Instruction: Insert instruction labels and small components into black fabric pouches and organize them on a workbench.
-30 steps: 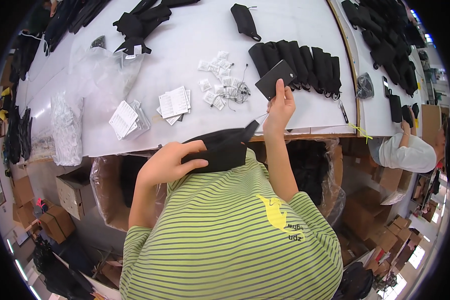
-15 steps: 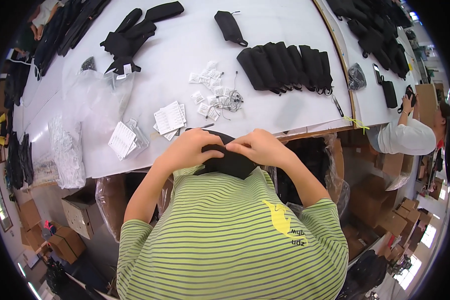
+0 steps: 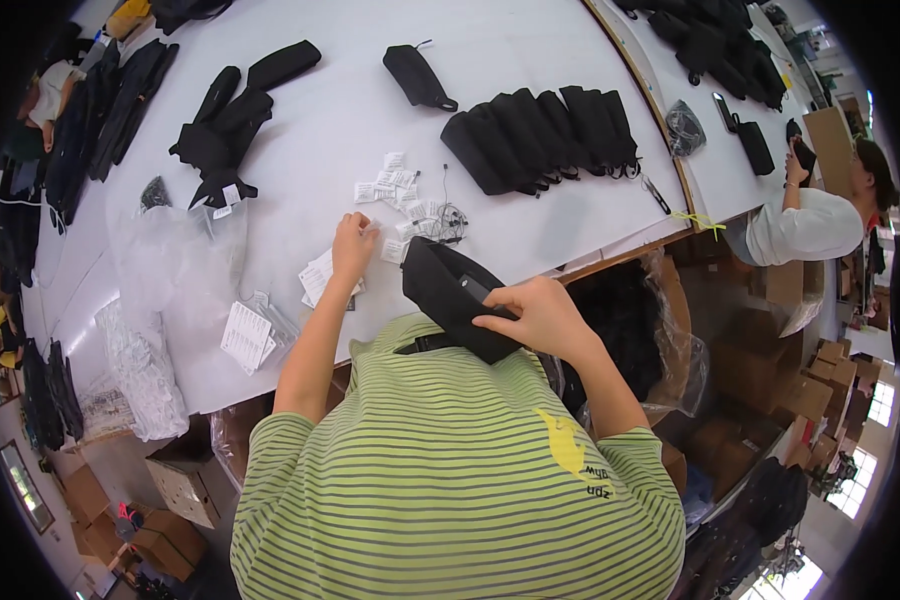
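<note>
My right hand (image 3: 538, 318) grips the rim of a black fabric pouch (image 3: 440, 285) at the table's near edge, close to my body. The pouch is tilted, its mouth parted, with a grey patch of lining visible inside. My left hand (image 3: 353, 250) reaches over the table with thumb and fingers pinched on a small white packet (image 3: 373, 230), partly hidden by the fingertips. Just beyond lie several more white packets (image 3: 395, 182) beside a tangle of thin black cords (image 3: 453, 222). Printed white cards (image 3: 317, 276) are partly covered by my left wrist.
A row of black pouches (image 3: 540, 140) lies at the right, near a small cutter (image 3: 656, 195). Clear plastic bags (image 3: 175, 245) and more cards (image 3: 245, 337) are at the left. A co-worker (image 3: 808, 225) handles a black item at the far right. Cartons (image 3: 745, 375) stand below the table.
My left hand has left the pouch and moved forward to the packets. My right hand stays on the pouch, which now stands with its mouth parted. The view has shifted slightly.
</note>
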The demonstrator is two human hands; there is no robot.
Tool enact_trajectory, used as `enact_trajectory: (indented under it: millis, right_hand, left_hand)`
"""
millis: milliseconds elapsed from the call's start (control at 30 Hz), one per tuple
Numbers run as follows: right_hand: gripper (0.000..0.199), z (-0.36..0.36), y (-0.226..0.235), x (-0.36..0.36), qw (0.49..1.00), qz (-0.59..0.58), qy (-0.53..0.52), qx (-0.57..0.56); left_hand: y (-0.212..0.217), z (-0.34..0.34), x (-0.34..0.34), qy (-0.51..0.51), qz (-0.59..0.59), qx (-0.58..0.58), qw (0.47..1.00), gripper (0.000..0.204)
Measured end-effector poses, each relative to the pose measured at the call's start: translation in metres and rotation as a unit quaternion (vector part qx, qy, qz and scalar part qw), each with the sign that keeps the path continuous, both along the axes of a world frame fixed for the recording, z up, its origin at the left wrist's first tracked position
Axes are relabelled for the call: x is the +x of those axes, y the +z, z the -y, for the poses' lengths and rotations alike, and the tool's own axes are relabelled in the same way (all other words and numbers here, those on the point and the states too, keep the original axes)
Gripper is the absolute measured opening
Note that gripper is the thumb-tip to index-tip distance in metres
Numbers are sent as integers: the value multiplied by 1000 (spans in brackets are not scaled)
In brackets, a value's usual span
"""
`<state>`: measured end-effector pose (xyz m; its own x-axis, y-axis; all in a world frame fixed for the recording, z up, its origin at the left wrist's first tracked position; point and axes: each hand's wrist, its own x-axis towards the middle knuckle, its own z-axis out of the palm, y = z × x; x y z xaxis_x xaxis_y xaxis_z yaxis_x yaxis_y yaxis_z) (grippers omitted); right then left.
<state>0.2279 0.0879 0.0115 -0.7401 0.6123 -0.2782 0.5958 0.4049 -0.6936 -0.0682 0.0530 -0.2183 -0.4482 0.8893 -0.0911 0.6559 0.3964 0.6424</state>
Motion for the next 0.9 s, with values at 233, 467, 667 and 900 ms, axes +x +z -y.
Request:
enact_trajectory:
  millis: [233,467,667,900]
  right_hand:
    - [15,-6,15,-12,939,-64,104,320]
    - [17,-10,34,-26,881,-101,209,411]
    - [19,-8,35,-24,872,-120,212,425]
    - [21,-7,35,-27,874,-126,202,424]
  left_hand:
    - [178,6,38,2,222,318,922,16]
    - [280,49,59,-257,-96,221,936,25]
    - [329,94,79,-292,465,454,702,22]
    - [340,152,144,-252,710,593,286,20]
